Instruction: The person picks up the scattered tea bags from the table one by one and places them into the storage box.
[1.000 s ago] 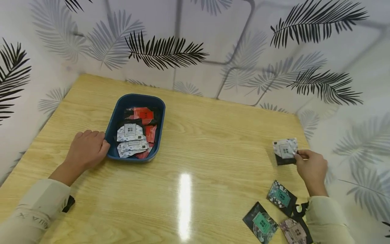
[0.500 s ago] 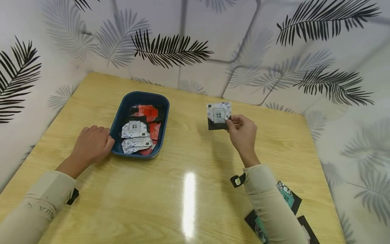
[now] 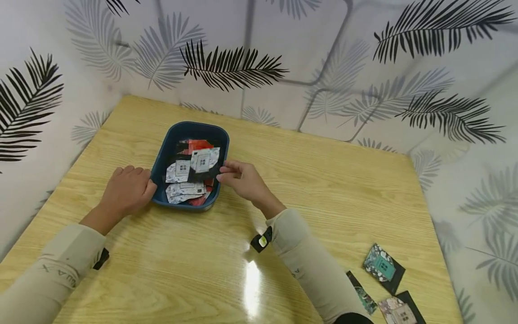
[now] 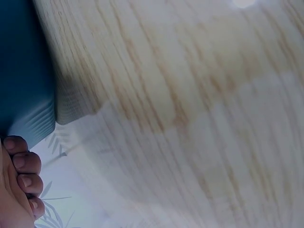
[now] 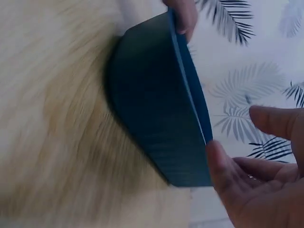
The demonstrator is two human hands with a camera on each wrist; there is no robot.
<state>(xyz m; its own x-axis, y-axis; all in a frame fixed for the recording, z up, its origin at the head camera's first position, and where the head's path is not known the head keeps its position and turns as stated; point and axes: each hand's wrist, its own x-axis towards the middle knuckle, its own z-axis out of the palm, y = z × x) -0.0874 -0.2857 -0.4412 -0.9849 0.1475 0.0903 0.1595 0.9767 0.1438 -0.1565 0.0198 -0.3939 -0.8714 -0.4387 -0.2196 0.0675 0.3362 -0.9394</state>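
Observation:
A dark blue plastic bin stands on the table with several red, black and white sachets in it. My left hand holds its near left corner by the rim; in the left wrist view the curled fingers lie against the bin wall. Over the other sachets in the bin lies a white-and-black sachet. My right hand is at the bin's right rim, fingertips by that sachet's edge. In the right wrist view, its thumb and fingers are spread apart at the rim, nothing between them.
Near the table's front right lie a sachet with a teal label, a pinkish one and a dark green one partly behind the right sleeve. A leaf-patterned curtain hangs along the table's back edge.
My right hand has carried the white-and-black sachet from the table's right side leftward to the bin and let go of it there. The left hand has kept its hold on the rim.

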